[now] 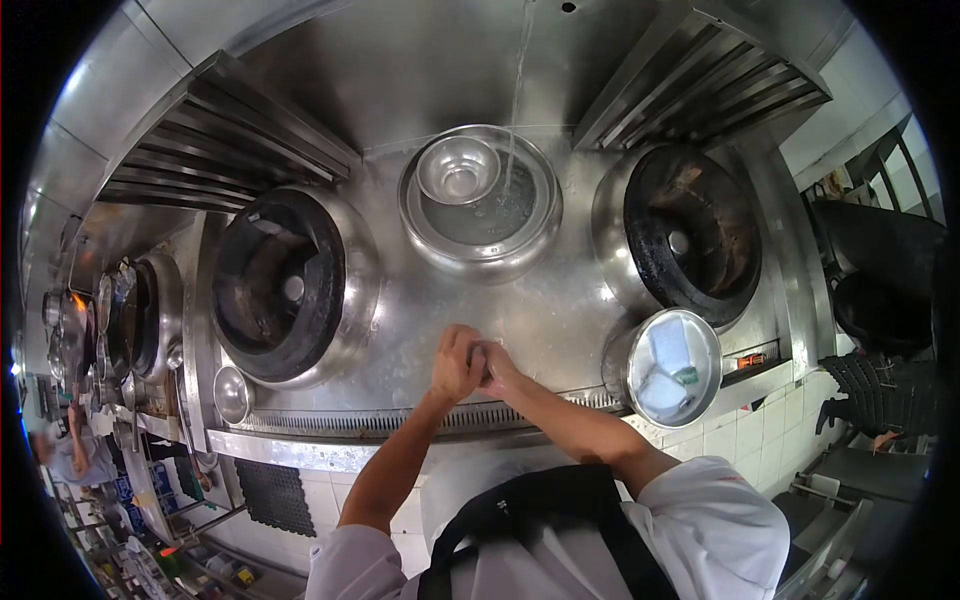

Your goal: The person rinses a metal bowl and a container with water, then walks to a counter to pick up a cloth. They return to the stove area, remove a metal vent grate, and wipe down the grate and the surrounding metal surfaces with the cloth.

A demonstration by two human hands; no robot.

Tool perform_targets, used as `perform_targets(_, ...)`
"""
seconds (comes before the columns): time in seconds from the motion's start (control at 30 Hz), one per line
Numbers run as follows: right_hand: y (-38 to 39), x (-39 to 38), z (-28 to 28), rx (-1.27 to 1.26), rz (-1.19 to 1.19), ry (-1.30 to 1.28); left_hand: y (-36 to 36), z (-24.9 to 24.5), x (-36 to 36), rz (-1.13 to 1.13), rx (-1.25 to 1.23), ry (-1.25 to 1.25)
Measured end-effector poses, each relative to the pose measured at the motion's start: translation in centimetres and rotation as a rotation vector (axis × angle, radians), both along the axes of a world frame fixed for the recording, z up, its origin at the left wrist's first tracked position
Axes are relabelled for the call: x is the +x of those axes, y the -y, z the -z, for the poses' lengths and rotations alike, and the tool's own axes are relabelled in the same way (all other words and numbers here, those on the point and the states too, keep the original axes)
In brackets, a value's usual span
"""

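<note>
My left hand [455,362] and my right hand [496,366] are pressed together over the wet steel counter [560,320], just beyond the slotted drain grate [380,420]. The left fingers curl over the right hand. Nothing shows between them. Straight beyond the hands sits a large steel basin [520,235] holding water, with a small steel bowl [458,168] inside it. A thin stream of water [516,100] falls into the basin from above.
Two black wok burner wells flank the basin, one left [285,285] and one right [690,235]. A steel pot [672,368] with white contents stands right of my hands. A small ladle bowl [232,393] rests at front left. Another person [70,455] works at far left.
</note>
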State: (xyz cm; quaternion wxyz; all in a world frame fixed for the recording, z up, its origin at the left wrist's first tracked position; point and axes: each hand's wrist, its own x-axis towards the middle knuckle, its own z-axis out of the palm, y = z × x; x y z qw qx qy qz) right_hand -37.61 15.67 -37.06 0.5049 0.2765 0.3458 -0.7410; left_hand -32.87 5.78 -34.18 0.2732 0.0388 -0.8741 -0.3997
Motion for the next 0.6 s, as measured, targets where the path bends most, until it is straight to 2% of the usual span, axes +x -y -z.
perform_targets(0.07, 1.1, -0.7, 0.9, 0.201, 0.015, -0.111, -0.9, 1.5, 0.3, -0.270, 0.097, 0.085)
perform_targets(0.17, 3.0, -1.6, 0.7, 0.327, -0.078, -0.494, -0.9, 2.6, -0.1, -0.427, 1.578, 0.496)
perform_targets(0.2, 3.8, -2.6, 2.2, 0.524, -0.326, -1.069, 0.7, 4.4, 0.8, -0.142, 1.879, 0.391)
perform_targets(0.3, 5.6, -5.2, -4.3, 0.630, -0.746, -1.724, 2.4, 4.1, 0.1, -0.231, 2.021, -0.013)
perform_targets(0.33, 6.3, -7.0, -6.5, 0.684, -0.525, -1.700, 3.8, 4.6, 0.0, -0.109, 2.001, -0.099)
perform_targets(0.37, 7.0, -9.4, -8.2, 0.729, -0.310, -1.666, 5.1, 4.7, 0.1, -0.103, 1.985, -0.094)
perform_targets(0.43, 8.3, -16.4, -7.9, 0.861, 0.058, -1.506, 6.9, 4.6, 0.2, -0.097, 1.951, -0.092)
perform_targets(0.47, 9.2, -19.7, -4.8, 0.958, 0.097, -1.360, 7.1, 4.7, -0.2, -0.078, 1.932, -0.165)
perform_targets(0.53, 10.0, -22.8, -4.1, 0.885, 0.105, -0.994, 8.0, 6.6, -0.2, -0.048, 1.966, -0.013)
perform_targets(0.57, 9.8, -22.9, -5.6, 0.724, 0.060, -0.787, 8.6, 7.1, -0.9, -0.033, 1.978, 0.055)
perform_targets(0.6, 9.9, -24.0, -4.4, 0.604, 0.009, -0.776, 8.0, 5.2, -1.5, -0.133, 1.989, 0.103)
